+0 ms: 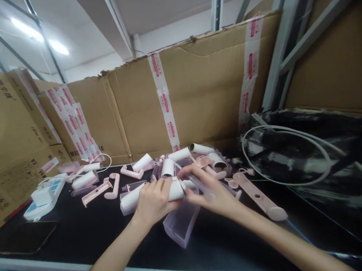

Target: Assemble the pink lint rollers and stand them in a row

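While cardboard walls close off the table's back edge, looks crowded on the black table. Well to the right, toward the back corner, a black bag with a white hoop of tubing. Near the left edge, a white power strip and a dark phone. At mid-table: left hand curled around a white roller, fingers wrapped tight; right hand pinching a clear plastic sleeve, thumb and fingers closed on its upper end. Just beside, a long pink handle. Likely trouble: sleeve splitting if forced over the roller crooked, or loose pink parts knocked off the near edge by a forearm.
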`<act>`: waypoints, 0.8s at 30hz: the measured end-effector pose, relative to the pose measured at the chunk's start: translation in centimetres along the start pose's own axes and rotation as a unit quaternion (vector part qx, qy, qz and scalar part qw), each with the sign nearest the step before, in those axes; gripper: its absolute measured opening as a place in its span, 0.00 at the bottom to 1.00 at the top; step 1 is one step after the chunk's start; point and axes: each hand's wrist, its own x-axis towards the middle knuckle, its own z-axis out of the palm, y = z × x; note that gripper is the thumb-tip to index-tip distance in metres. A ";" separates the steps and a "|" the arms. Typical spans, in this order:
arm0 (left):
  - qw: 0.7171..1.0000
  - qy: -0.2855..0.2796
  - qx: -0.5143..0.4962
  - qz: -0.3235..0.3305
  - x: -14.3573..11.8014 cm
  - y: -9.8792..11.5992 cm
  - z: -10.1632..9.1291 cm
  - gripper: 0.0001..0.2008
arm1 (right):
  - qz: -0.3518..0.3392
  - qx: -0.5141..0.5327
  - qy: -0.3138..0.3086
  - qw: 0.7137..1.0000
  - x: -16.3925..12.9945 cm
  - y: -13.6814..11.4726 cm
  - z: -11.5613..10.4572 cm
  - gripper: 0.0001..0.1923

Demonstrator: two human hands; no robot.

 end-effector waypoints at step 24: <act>0.698 -0.168 -0.669 -0.190 -0.3 2.7 -0.5 0.23 | -0.063 0.209 0.357 0.908 0.3 -2.5 -1.7 0.20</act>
